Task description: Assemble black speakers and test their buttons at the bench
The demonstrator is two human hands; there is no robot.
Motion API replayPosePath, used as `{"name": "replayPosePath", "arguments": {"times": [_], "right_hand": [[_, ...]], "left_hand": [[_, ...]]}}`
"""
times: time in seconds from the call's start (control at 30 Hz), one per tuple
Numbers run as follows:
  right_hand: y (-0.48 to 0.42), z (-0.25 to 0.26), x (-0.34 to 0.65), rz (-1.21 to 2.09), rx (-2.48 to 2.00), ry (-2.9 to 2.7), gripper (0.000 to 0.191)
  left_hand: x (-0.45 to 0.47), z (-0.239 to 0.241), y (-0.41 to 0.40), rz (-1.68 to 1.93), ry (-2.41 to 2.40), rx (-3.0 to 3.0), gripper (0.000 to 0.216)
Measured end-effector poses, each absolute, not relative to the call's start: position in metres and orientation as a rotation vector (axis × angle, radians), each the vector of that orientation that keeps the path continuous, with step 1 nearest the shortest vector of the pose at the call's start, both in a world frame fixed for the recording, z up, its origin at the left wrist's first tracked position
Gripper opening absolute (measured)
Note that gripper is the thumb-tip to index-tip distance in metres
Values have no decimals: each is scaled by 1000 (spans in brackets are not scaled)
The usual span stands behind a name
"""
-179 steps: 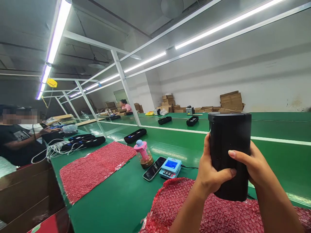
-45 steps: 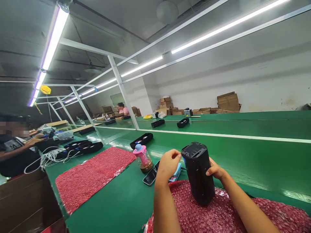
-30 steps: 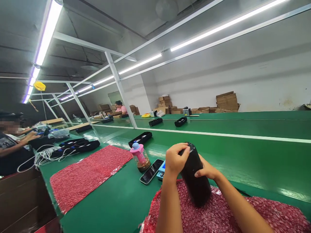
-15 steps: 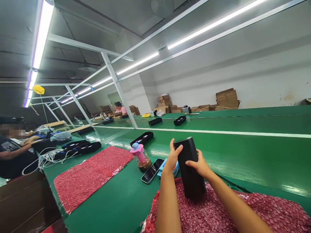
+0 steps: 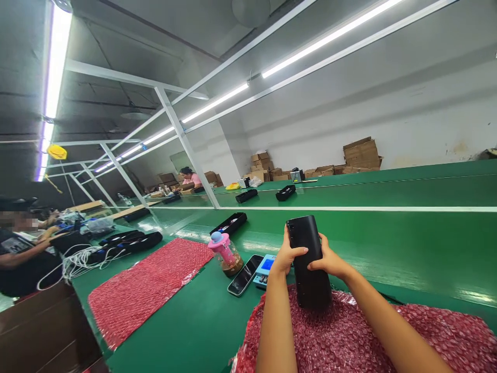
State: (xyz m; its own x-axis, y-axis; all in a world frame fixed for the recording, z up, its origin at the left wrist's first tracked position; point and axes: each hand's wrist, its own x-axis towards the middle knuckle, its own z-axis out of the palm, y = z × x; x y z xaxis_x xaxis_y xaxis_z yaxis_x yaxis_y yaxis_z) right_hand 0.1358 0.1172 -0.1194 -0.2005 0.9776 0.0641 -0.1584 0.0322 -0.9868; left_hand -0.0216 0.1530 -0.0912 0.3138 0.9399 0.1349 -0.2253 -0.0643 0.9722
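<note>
Beyond the black case [image 5: 312, 286], green tabletop [image 5: 380, 238] spreads to a white edge [image 5: 373, 209].

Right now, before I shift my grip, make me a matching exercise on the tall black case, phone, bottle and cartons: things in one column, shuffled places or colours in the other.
Things
1. Tall black case
2. Phone
3. Bottle
4. Cartons

Places or colours
A. brown, heaped in the background
B. between the bottle and the blue box
C. in the left hand and right hand
D. pink and clear, blue-topped

Pairs: 1-C, 2-B, 3-D, 4-A
</note>
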Motion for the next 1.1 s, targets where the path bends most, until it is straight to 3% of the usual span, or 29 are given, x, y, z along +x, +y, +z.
{"name": "replayPosePath", "arguments": {"times": [0.17,0.53,0.87,1.1], "right_hand": [[119,-121,135,1370,-957,-1267,126],[125,-132,140,1370,-942,-1185,110],[127,-134,143,1381,-875,-1098,101],[127,-135,128,1365,-751,-906,83]], "left_hand": [[-16,-91,153,1156,763,1241,116],[2,-95,157,1262,801,1224,103],[5,-99,162,1281,876,1237,113],[7,-95,158,1261,892,1233,113]]}}
